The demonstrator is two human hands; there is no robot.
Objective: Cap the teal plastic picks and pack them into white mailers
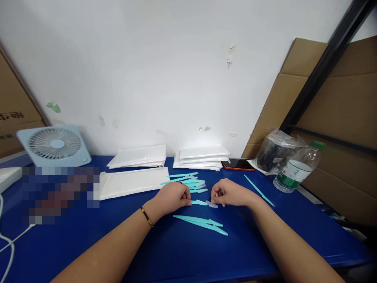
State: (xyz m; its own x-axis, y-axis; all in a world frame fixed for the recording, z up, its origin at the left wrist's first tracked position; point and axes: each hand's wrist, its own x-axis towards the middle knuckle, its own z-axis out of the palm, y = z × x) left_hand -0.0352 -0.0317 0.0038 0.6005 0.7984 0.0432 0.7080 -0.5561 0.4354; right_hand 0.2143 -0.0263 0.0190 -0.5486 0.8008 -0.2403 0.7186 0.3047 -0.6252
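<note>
My left hand (174, 197) is closed on a turquoise eyebrow razor (199, 203), its blade end pointing right. Between the fingertips of my right hand (228, 192) is a small translucent blade cap (211, 204), close to the tip of that razor; whether they touch I cannot tell. Several more turquoise razors (196, 182) lie in a loose pile just behind my left hand. Nearer to me, two razors (203, 224) rest side by side on the blue table (188, 255). One single razor (259, 190) lies beyond my right wrist.
White padded packets lie in a left stack (138, 156) and a right stack (202, 156), with one flat packet (134, 182) in front. A phone (238, 164), a bagged dark object (272, 153) and a water bottle (299, 169) stand right; a blue fan (55, 145) is left.
</note>
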